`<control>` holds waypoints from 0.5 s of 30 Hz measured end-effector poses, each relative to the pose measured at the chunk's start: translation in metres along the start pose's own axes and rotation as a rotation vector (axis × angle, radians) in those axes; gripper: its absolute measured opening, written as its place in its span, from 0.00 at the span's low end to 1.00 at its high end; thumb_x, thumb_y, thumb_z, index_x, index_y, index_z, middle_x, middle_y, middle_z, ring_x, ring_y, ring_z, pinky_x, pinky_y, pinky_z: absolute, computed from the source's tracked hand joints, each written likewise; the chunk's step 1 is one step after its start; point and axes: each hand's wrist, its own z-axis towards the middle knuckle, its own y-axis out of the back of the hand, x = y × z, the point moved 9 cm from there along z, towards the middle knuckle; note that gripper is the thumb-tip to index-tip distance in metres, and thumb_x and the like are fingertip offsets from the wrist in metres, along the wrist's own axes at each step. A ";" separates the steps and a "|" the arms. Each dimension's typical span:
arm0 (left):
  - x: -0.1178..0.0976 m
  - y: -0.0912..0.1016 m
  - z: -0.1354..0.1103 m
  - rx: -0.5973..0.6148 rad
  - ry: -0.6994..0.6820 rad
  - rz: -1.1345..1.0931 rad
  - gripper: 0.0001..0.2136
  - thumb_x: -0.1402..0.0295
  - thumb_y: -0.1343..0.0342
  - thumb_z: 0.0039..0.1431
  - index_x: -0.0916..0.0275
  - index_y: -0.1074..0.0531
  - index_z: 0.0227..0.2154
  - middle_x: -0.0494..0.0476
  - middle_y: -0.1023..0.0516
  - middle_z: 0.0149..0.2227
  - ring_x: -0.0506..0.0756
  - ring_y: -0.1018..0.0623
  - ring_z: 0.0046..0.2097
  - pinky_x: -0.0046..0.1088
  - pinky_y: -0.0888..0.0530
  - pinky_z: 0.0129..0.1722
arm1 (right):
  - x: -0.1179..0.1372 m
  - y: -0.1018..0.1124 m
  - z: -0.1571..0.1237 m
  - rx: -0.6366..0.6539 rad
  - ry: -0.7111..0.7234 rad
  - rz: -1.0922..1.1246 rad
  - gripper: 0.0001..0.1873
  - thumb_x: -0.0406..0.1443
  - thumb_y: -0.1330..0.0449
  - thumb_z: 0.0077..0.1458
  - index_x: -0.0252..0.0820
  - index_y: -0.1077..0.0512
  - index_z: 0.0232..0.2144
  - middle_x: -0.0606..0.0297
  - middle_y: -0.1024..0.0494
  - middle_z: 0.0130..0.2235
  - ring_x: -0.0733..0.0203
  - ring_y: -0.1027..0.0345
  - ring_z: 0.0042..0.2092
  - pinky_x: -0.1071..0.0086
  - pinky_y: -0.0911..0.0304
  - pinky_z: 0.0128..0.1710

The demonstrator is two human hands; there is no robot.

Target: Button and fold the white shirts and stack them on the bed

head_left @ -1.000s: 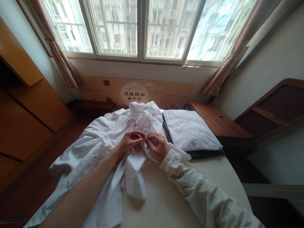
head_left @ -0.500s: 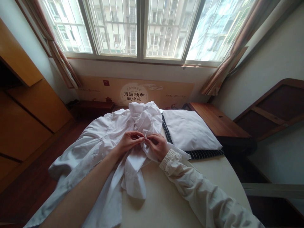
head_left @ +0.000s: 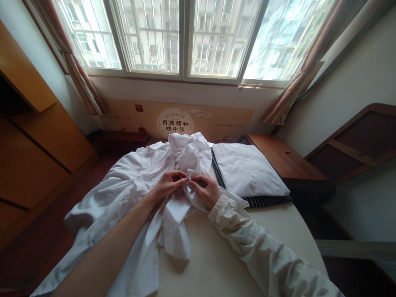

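Observation:
A crumpled white shirt lies spread over a cream table, one part bunched up high at the far side. My left hand and my right hand meet at the shirt's middle. Both pinch a small fold of its cloth between thumb and fingertips, fingers closed. The spot they pinch is too small to make out. My left forearm is bare; my right arm wears a cream sleeve.
A folded white cloth rests on a dark striped one at the table's far right. Beyond stand a wooden side table, a printed panel under the window, curtains and wooden cabinets at left.
Almost nothing differs; my fingertips have shifted slightly on the pinched fold of the shirt.

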 end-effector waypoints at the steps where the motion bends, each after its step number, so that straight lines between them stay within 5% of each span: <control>1: 0.001 0.000 0.000 0.003 0.006 -0.010 0.18 0.55 0.27 0.58 0.67 0.15 0.39 0.58 0.16 0.34 0.51 0.23 0.32 0.24 0.29 0.31 | -0.001 0.000 0.000 0.002 -0.008 0.013 0.13 0.48 0.26 0.56 0.45 0.15 0.36 0.57 0.14 0.38 0.50 0.20 0.40 0.57 0.24 0.43; 8: 0.006 0.000 -0.001 -0.001 0.036 -0.061 0.17 0.57 0.26 0.56 0.67 0.15 0.39 0.59 0.16 0.35 0.52 0.22 0.34 0.25 0.28 0.34 | -0.004 -0.001 -0.001 0.009 -0.019 0.010 0.12 0.46 0.25 0.56 0.46 0.14 0.35 0.58 0.13 0.38 0.50 0.19 0.40 0.57 0.24 0.44; 15: 0.004 0.002 0.001 -0.018 0.052 -0.089 0.17 0.57 0.24 0.53 0.65 0.14 0.39 0.61 0.14 0.38 0.54 0.19 0.37 0.28 0.24 0.38 | 0.018 0.002 -0.004 -0.033 0.191 -0.231 0.05 0.42 0.29 0.62 0.49 0.15 0.36 0.60 0.14 0.37 0.49 0.21 0.41 0.54 0.28 0.46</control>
